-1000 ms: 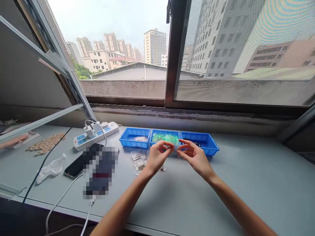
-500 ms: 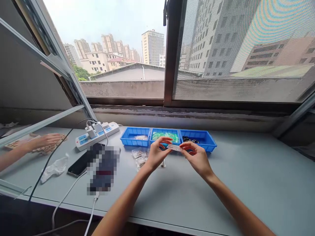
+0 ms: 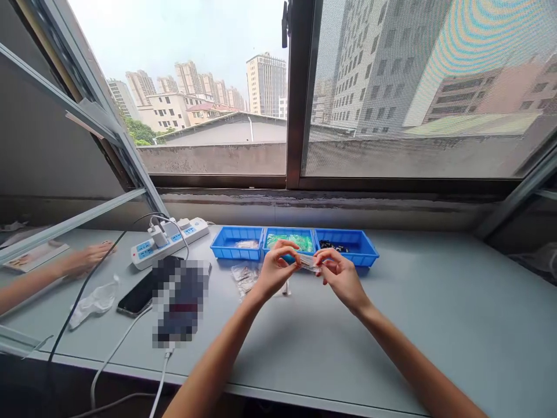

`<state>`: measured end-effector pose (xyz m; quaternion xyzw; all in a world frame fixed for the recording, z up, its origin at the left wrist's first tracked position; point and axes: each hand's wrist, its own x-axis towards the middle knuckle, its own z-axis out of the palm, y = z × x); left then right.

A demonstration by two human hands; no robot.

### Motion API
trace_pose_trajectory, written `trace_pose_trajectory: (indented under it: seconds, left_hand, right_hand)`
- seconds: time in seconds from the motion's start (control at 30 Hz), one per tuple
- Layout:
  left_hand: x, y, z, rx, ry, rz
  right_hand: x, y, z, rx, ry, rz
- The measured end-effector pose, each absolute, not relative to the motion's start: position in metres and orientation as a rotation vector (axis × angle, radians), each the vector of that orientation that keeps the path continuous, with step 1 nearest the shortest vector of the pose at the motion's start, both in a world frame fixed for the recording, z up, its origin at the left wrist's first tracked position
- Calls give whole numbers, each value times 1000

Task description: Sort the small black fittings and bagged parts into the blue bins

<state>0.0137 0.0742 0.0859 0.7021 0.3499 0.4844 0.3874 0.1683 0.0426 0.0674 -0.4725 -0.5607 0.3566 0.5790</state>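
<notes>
Between my two hands, above the table, is a small clear plastic bag (image 3: 308,262) with thin pieces inside, too small to name. My left hand (image 3: 278,268) pinches its left end between thumb and fingers. At its right end, the fingers of my right hand (image 3: 342,274) are closed on the plastic. Just behind my hands stand three joined blue bins: the left bin (image 3: 224,252) has pale pieces, the middle bin (image 3: 267,234) green packets, the right bin (image 3: 368,255) small black parts. Several filled clear bags (image 3: 244,277) lie beside my left hand, partly hidden by it.
To the left are a white power strip (image 3: 191,232), a black phone (image 3: 141,290), a blurred-out dark object (image 3: 180,307) and a crumpled plastic bag (image 3: 94,302). White and black cables cross the table. Beyond a metal frame (image 3: 78,223), another person's hand (image 3: 89,258) rests on the table.
My right fingers have curled in more at the bag's right end, and the bag has tilted. At the far left, the other person's hand has moved and the tan pieces under it are out of sight.
</notes>
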Motion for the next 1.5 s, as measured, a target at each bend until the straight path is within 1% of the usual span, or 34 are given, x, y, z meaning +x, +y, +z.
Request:
trace_pose_trajectory:
  seconds: [0.17,0.3,0.37,0.43,0.57,0.63,0.73,0.83,0.9,1.0,1.13,1.27,1.4,1.5]
  left_hand:
    - [12,76,85,1807,871,1248]
    - [11,74,85,1860,871,1285]
    - [12,73,85,1855,891,1304]
    - [13,73,85,1836,922,1320]
    - [13,77,84,1801,1028,1350]
    - [9,83,83,1776,1113,1424]
    - [-6,95,85,1701,1360,1596]
    - [-27,107,89,1663,1768,1716]
    - [-40,112,91,1629,2014,1725]
    - [-51,115,93,1581,2238,1621]
    - [-55,116,89,1633,2296,1457]
    - [-57,119,83,1682,2307,1382]
    - [-56,119,82,1723,2279,1501]
    - [-49,113,83,1935,2071,1652]
  right_hand:
    - [172,41,67,-1083,-1392,612]
    - [173,37,70,-1031,-1493,360]
    - [172,36,71,-1032,-1499,309]
    - [170,35,73,-1059,-1464,367]
    - [167,35,72,-1130,-1399,652]
    - [166,36,70,-1152,-1416,698]
    - [165,36,64,-1226,-1557,648]
    - [163,35,56,-1304,-1814,530]
    - [161,34,50,-1303,-1976,471]
    - [155,32,43,-1199,-2174,426]
    - [150,29,40,-1111,-2318,380]
    - [149,26,43,-1123,-2404,426]
    - [149,25,46,-1139,-2392,453]
    - [150,27,45,-1185,-2336,410]
